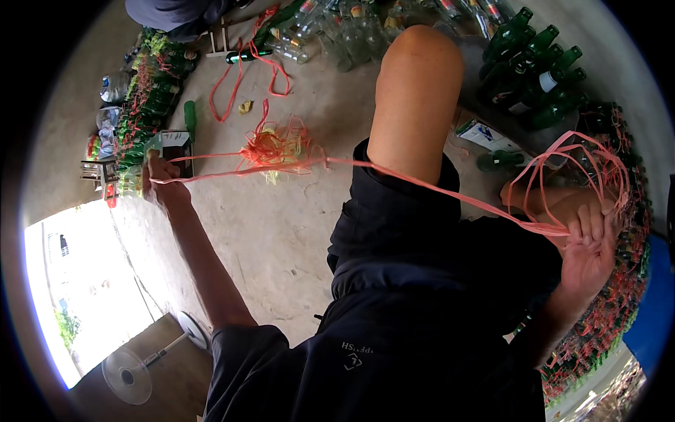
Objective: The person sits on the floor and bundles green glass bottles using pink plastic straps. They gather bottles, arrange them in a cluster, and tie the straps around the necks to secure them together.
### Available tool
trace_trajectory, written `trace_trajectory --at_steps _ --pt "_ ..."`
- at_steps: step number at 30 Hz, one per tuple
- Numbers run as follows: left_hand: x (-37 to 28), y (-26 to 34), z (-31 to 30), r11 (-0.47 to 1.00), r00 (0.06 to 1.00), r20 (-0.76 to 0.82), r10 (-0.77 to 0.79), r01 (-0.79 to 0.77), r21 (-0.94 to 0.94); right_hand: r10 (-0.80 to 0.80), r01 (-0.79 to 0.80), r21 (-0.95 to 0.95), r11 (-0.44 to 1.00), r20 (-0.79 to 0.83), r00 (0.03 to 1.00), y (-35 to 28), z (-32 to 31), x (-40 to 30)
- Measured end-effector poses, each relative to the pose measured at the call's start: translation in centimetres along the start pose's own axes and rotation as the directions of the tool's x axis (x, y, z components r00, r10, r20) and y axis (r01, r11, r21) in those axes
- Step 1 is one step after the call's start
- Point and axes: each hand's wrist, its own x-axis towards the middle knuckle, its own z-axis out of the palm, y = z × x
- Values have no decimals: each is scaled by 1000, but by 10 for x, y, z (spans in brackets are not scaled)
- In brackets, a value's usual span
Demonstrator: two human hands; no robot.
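Observation:
Pink plastic twine (432, 187) runs across my lap between my two hands. My left hand (164, 182), stretched far out to the left, is closed around one end of it. A second strand leads from that hand to a tangled heap of red and yellow twine (274, 147) on the floor. At the right, my right hand (589, 248) grips the gathered strands, and several loose loops (572, 145) rise above its fingers. My bare knee (416, 95) sticks up between the hands, beneath the line of twine.
Green glass bottles (532, 63) stand at the upper right; clear bottles (348, 39) lie at the top. Tied bottle stacks (153, 105) line the left wall, others (596, 327) the right. A person (169, 13) is at the upper left. A fan (126, 375) stands lower left.

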Motion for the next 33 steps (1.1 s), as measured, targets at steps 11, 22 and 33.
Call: trace_trajectory --at_steps 11,22,33 --pt "-57 25 63 999 998 43 46 -47 11 -8 10 -70 997 20 1000 -4 -1 -4" --pt "-101 45 83 806 772 509 -379 6 591 -131 127 -163 978 -18 991 -21 -20 -1" --pt "-140 107 119 795 352 786 -508 -160 585 -211 194 -201 960 -66 975 -41 -25 -8"
